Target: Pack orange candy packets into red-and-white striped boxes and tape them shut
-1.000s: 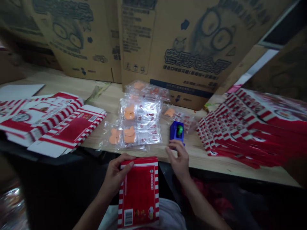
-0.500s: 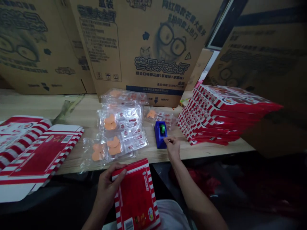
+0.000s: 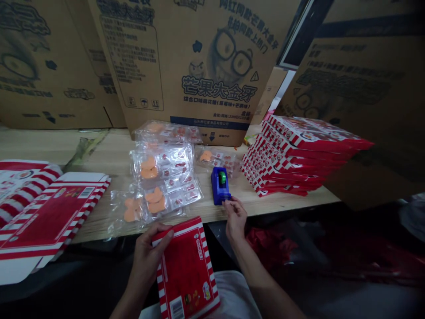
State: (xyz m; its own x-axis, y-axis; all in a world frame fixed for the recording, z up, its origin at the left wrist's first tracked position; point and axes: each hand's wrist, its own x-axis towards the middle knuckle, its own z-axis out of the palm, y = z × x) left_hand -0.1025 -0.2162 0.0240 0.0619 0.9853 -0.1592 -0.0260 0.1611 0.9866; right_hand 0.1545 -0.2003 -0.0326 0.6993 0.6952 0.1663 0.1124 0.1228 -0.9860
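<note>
My left hand grips a flat red box with white-striped edges by its upper left corner, thumb on top. The box is tilted over my lap, its barcode side up. At the front end of a blue tape dispenser, my right hand has thumb and forefinger pinched together on the tape end; the clear strip itself hardly shows. A green roll sits inside the dispenser, which stands on the wooden table near its front edge.
Clear packs with orange pieces lie left of the dispenser, and another pack behind it. Stacked red-and-white boxes stand at right. Flattened box cards overhang the table's left front. Large cartons wall off the back.
My right hand has moved down toward me from the dispenser's side to just before its front end. The left hand keeps the box in nearly the same place. The view has shifted slightly.
</note>
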